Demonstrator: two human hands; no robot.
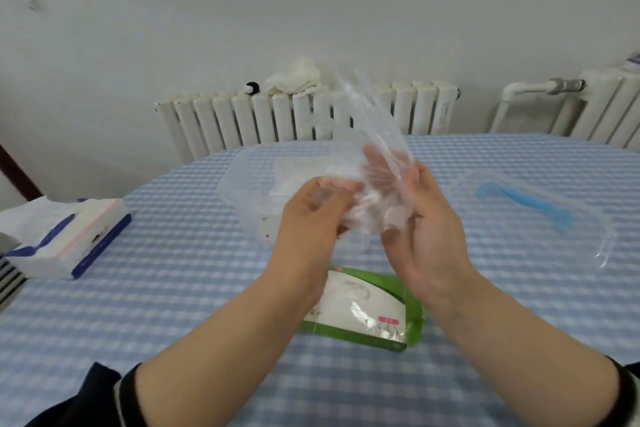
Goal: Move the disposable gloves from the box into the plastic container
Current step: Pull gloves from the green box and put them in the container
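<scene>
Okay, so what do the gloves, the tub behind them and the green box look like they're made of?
Gloves: thin clear plastic film, glossy; the fingers show through.
Tub: stiff translucent plastic, slightly frosted; the tablecloth shows through it.
Green box: probably printed cardboard with a torn opening; a soft pack is possible.

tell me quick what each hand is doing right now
Left hand: grip closed on the bunch of clear disposable gloves.
Right hand: fingers curled round the same bunch, holding it.
</scene>
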